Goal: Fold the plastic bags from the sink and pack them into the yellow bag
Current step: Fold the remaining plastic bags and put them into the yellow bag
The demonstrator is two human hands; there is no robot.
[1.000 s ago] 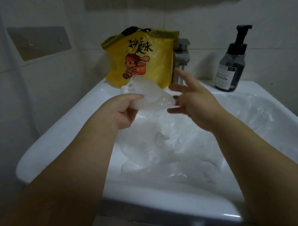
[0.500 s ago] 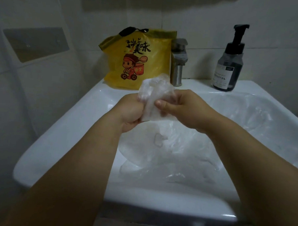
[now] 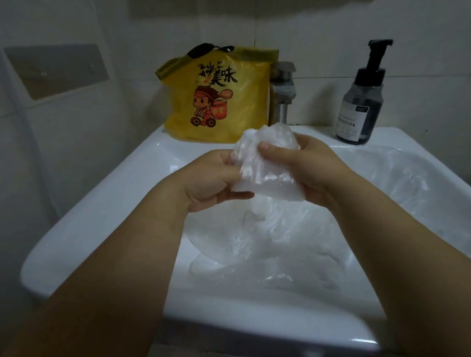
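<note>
right hand (image 3: 309, 169), open before, now pinches clear bag (image 3: 267, 170) | left hand (image 3: 210, 182) grips it too | yellow bag (image 3: 243, 105): 美味

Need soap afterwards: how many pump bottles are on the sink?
1: the dark pump bottle stands on the sink, back right corner, right of the faucet. The yellow bag could hide another.

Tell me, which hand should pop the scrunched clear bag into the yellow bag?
Probably the left hand. Both hands grip the clear bag, but the yellow bag stands at the back left of the sink, straight beyond the left hand; the right hand would have to cross over.
</note>
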